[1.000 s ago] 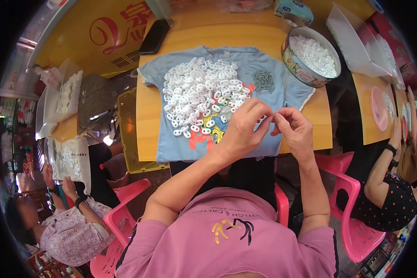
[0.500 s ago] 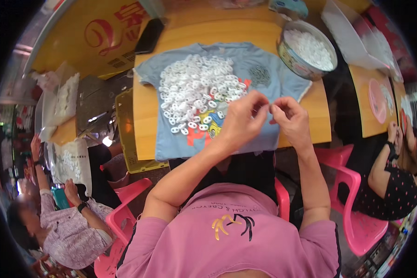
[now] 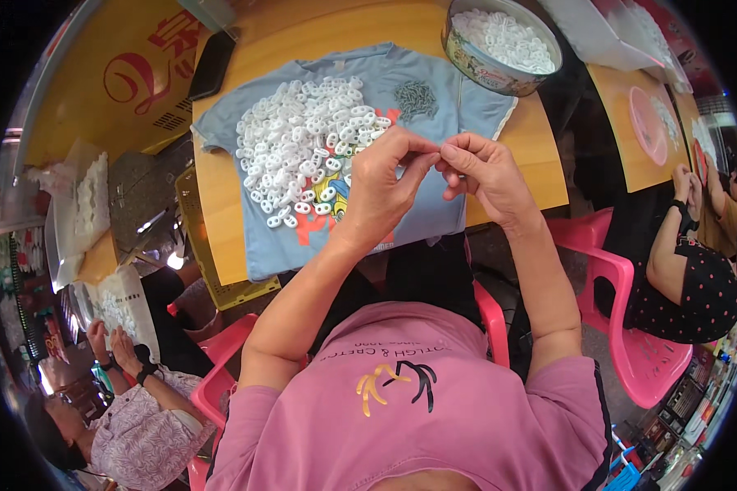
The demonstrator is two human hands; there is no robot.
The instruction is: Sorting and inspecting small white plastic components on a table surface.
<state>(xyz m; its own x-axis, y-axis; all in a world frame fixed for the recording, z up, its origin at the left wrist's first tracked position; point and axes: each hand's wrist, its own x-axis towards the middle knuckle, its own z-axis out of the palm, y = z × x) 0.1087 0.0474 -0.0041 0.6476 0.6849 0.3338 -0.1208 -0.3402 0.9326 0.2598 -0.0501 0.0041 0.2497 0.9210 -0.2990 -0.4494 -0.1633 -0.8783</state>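
My left hand (image 3: 385, 178) and my right hand (image 3: 485, 173) meet above a light blue T-shirt (image 3: 287, 250) spread over the table. Thumb and forefinger are pinched on each hand, and the tips touch. Whatever lies between them is too small or too hidden to make out. Left of my hands, a heap of small white oval plastic pieces with two holes (image 3: 282, 139) covers much of the shirt's printed front. Just beyond my fingertips sits a small pile of dark grey-green bits (image 3: 416, 100).
A round tin (image 3: 493, 75) of white pieces stands at the far right, and a black phone (image 3: 213, 65) at the far left. A yellow crate (image 3: 201, 237) is beside the wooden table (image 3: 532, 164). People sit on both sides near pink chairs (image 3: 622, 311).
My fingertips, slightly apart before, now touch. The whole view has shifted, so the table sits higher and further left. At left, another person's raised hand has come down beside their other hand.
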